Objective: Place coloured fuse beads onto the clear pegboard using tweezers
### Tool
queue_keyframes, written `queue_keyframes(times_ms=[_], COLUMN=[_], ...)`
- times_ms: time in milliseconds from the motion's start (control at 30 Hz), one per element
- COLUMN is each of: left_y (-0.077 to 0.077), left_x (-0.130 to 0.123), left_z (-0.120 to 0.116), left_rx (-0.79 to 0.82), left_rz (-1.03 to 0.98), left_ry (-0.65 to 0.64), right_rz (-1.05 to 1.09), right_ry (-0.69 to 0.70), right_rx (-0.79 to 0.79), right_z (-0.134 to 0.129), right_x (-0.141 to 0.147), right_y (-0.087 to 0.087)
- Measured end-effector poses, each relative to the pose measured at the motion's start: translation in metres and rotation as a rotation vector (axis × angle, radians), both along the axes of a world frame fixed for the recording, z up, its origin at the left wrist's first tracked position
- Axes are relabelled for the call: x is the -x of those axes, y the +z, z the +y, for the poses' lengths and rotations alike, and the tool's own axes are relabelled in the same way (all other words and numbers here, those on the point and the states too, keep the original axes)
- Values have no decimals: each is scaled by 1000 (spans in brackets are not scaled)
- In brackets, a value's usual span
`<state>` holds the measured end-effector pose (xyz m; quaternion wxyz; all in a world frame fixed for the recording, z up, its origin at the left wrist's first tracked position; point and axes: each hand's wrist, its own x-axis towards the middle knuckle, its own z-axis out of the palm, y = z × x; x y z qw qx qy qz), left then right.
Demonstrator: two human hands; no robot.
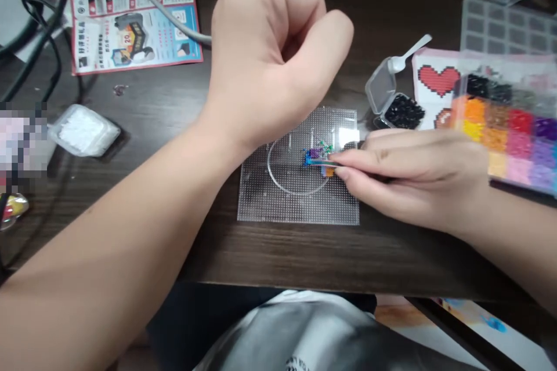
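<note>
My left hand (278, 40) is raised close to the camera as a loose fist, with nothing showing in the curl of its fingers. It hides the upper left of a clear pegboard (261, 203) lying on the table. Between thumb and index finger, my right hand (404, 179) pinches shiny bluish tweezers (324, 162). Their tips reach a small cluster of blue, purple, green and orange beads (315, 152) on the board. I cannot make out whether a bead is between the tips. A clear ring outline (274, 177) surrounds part of the cluster.
Right of the board stand an open little box of black beads (404, 111), a white scoop (411, 53) and a compartment box of coloured beads (520, 142). A box of white beads (87, 130), a printed leaflet (134, 11) and dark cables (56, 17) lie left.
</note>
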<state>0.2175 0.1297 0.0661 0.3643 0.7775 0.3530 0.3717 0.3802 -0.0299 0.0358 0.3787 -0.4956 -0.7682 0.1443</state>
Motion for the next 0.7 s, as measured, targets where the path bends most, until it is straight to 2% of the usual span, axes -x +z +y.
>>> queue_keyframes(times_ms=[133,267,400,533,700], left_y=[2,3,8,13,10], left_x=[1,1,1,0,-1], left_z=[-2,-5,-11,-14,-12], left_rx=[-84,-183,-131,-100,-106], left_rz=[94,48,-13,-82,-111], left_ry=[31,-24,-67,-51,-59], right_rz=[-28,-82,-132,-179,-149], right_ry=[1,-3,32,25,-7], right_rx=[46,137,154,140,112], right_z=[-1,-1,-1,0,-2], right_x=[3,2,1,1,5], right_y=[4,10,12,10,11])
